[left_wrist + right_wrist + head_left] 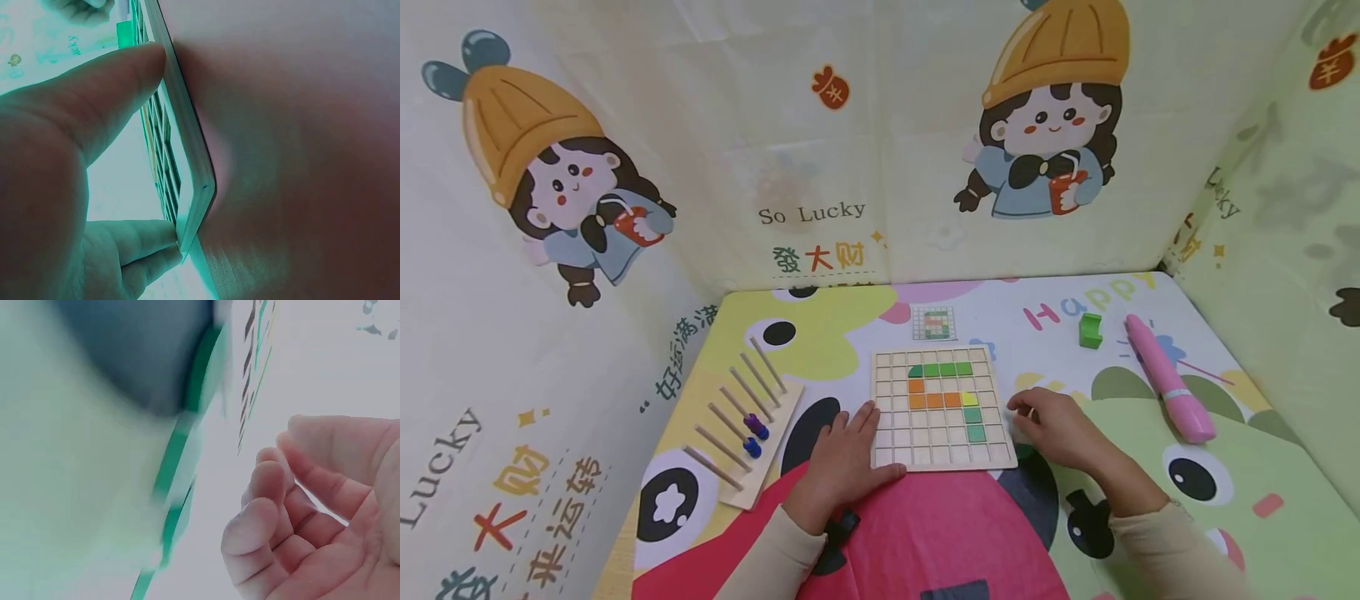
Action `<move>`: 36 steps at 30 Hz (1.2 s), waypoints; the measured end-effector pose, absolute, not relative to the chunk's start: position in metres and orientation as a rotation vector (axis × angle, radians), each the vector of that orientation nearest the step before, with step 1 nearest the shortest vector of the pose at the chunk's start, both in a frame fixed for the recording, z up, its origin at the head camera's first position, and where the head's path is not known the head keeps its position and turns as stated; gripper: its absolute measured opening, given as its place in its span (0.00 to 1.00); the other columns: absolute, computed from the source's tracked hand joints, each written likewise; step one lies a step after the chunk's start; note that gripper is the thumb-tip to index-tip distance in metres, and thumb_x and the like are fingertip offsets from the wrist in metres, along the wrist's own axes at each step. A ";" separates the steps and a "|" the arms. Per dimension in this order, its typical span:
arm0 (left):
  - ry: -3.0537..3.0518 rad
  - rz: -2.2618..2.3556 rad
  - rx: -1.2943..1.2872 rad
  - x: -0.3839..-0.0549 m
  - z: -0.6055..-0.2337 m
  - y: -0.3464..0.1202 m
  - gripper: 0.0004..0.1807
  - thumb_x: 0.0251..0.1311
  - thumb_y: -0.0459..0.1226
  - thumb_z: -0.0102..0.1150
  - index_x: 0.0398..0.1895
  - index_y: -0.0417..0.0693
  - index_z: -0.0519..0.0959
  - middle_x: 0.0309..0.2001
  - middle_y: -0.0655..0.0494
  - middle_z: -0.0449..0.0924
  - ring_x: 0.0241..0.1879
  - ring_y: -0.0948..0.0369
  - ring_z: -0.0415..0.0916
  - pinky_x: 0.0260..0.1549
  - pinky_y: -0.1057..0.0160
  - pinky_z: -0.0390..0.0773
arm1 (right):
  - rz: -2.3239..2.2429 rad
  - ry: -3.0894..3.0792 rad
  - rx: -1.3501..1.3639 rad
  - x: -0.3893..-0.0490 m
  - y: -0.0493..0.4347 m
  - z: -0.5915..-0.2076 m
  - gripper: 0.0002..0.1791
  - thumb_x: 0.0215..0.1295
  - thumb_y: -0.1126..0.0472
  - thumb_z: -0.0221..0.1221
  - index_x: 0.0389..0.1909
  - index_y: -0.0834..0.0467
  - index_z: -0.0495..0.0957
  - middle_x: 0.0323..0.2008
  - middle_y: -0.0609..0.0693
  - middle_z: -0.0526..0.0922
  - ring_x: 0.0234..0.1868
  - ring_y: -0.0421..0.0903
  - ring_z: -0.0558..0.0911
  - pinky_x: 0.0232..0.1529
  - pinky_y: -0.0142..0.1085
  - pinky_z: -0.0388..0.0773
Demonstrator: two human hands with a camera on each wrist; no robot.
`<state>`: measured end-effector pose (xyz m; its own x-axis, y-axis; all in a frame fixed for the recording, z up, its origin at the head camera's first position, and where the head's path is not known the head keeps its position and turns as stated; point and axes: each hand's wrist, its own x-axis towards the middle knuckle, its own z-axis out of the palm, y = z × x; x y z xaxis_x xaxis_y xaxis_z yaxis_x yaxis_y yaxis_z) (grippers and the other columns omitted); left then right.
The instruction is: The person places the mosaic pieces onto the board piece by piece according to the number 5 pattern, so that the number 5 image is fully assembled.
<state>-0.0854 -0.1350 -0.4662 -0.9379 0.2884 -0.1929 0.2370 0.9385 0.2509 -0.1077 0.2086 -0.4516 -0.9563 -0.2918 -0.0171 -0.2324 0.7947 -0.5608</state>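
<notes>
A wooden grid board [895,442] lies on the printed cloth. On it, green tiles [947,369] make an upper row, orange tiles [935,401] sit below, then a yellow tile [969,399] and two teal tiles [974,425] at the right. My left hand [842,458] rests at the board's lower left corner, straight fingers along the left side and the thumb [147,62] on the near edge. Just beside the right edge is my right hand [1052,425]. In the right wrist view its fingers [250,525] are loosely bent, with nothing seen between them and the thumb.
A small pattern card [933,323] lies behind the board. To the left stands a wooden peg rack [767,450] with purple and blue beads on its pegs. A green block [1090,331] and a pink pen-shaped stick [1168,379] lie at the right. Printed cloth walls [910,167] enclose the table.
</notes>
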 end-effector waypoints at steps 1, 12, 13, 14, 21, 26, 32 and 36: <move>2.869 0.329 0.393 -0.085 -0.466 -0.135 0.56 0.54 0.68 0.66 0.80 0.47 0.62 0.80 0.50 0.60 0.75 0.39 0.61 0.68 0.32 0.66 | -0.850 2.910 -0.421 -0.107 0.215 -0.453 0.09 0.67 0.66 0.64 0.47 0.60 0.85 0.36 0.49 0.83 0.35 0.44 0.78 0.36 0.41 0.79; 2.870 0.316 0.381 -0.086 -0.465 -0.135 0.56 0.53 0.67 0.67 0.80 0.47 0.62 0.80 0.50 0.60 0.74 0.39 0.61 0.68 0.32 0.66 | -0.579 2.980 -0.461 -0.102 0.248 -0.458 0.14 0.61 0.69 0.64 0.47 0.58 0.87 0.37 0.53 0.79 0.33 0.47 0.78 0.35 0.46 0.77; 2.870 0.317 0.381 -0.086 -0.465 -0.135 0.57 0.53 0.67 0.67 0.80 0.47 0.62 0.80 0.50 0.60 0.74 0.39 0.61 0.68 0.32 0.66 | -0.564 2.976 -0.462 -0.102 0.248 -0.458 0.14 0.61 0.69 0.65 0.47 0.58 0.87 0.37 0.53 0.79 0.33 0.47 0.77 0.34 0.45 0.77; 2.870 0.316 0.382 -0.086 -0.465 -0.135 0.57 0.53 0.67 0.67 0.80 0.47 0.62 0.80 0.50 0.60 0.74 0.39 0.61 0.68 0.32 0.66 | -0.545 2.973 -0.471 -0.103 0.247 -0.458 0.13 0.61 0.68 0.66 0.47 0.57 0.87 0.37 0.53 0.79 0.33 0.47 0.77 0.34 0.45 0.77; 2.879 0.303 0.397 -0.086 -0.468 -0.135 0.57 0.53 0.68 0.66 0.80 0.47 0.63 0.80 0.50 0.61 0.74 0.40 0.62 0.68 0.33 0.67 | -0.458 2.956 -0.474 -0.107 0.247 -0.459 0.09 0.59 0.66 0.71 0.41 0.60 0.85 0.36 0.52 0.80 0.35 0.48 0.78 0.41 0.51 0.82; 2.881 0.304 0.393 -0.086 -0.468 -0.134 0.57 0.52 0.68 0.67 0.80 0.47 0.63 0.80 0.50 0.61 0.74 0.40 0.62 0.68 0.33 0.67 | -0.511 2.913 -0.401 -0.109 0.250 -0.459 0.10 0.59 0.65 0.72 0.40 0.62 0.83 0.35 0.53 0.80 0.35 0.49 0.78 0.43 0.53 0.82; 2.878 0.307 0.392 -0.085 -0.467 -0.134 0.57 0.52 0.68 0.67 0.80 0.47 0.63 0.80 0.50 0.61 0.74 0.39 0.62 0.68 0.32 0.67 | -0.566 2.916 -0.387 -0.107 0.250 -0.461 0.08 0.60 0.64 0.72 0.34 0.58 0.80 0.30 0.48 0.80 0.32 0.46 0.76 0.39 0.47 0.79; 2.882 0.303 0.396 -0.086 -0.467 -0.135 0.57 0.53 0.68 0.66 0.80 0.48 0.63 0.80 0.50 0.60 0.74 0.39 0.62 0.68 0.33 0.67 | -0.611 2.939 -0.375 -0.105 0.248 -0.461 0.08 0.60 0.65 0.72 0.35 0.59 0.81 0.30 0.48 0.82 0.33 0.47 0.78 0.39 0.49 0.79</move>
<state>-0.0855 -0.1350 -0.4672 -0.9404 0.2858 -0.1842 0.2413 0.9426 0.2308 -0.1047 0.2484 -0.4613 -0.9626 -0.2635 -0.0631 -0.2165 0.8881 -0.4054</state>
